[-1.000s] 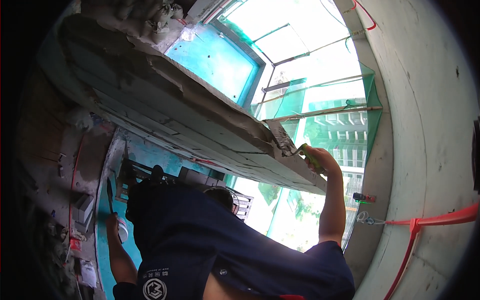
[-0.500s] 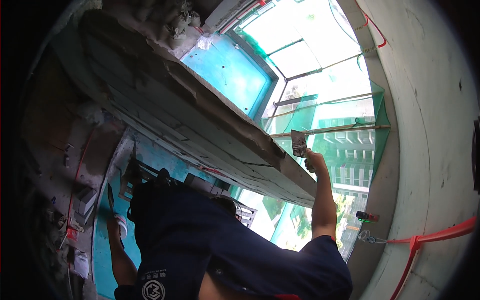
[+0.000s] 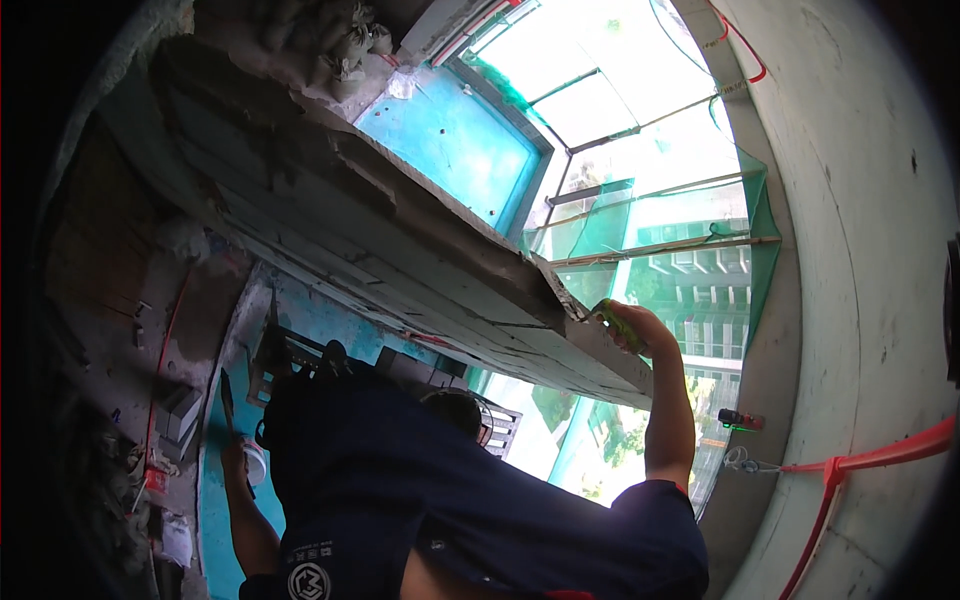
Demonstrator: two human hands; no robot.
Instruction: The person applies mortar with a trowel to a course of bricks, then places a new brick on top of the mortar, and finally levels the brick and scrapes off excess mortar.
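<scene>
My right hand point(image 3: 635, 330) is closed round the greenish handle of a trowel point(image 3: 571, 302). Its blade, seen nearly edge-on, meets the grey mortar point(image 3: 470, 232) along the top of a pale block wall point(image 3: 520, 345), near the wall's window end. Low on the other side, my left hand point(image 3: 236, 460) grips a long dark tool point(image 3: 227, 400) with a thin blade seen from the side; its exact kind does not show. Beside that hand is a white round thing point(image 3: 256, 465), partly covered, and I cannot tell whether the hand touches it.
Beyond the wall lies a blue-coated floor point(image 3: 450, 140) beside a window opening with green netting point(image 3: 600, 225). Grey blocks point(image 3: 178, 415) and sacks point(image 3: 350, 50) sit at the left and far side. A red strap point(image 3: 880, 460) crosses the right wall; a small dark device point(image 3: 740, 419) is near the window.
The trowel has come down from above the wall end onto the mortar edge, its blade turning from face-on to nearly edge-on. My left hand still holds the dark tool; the view has shifted slightly.
</scene>
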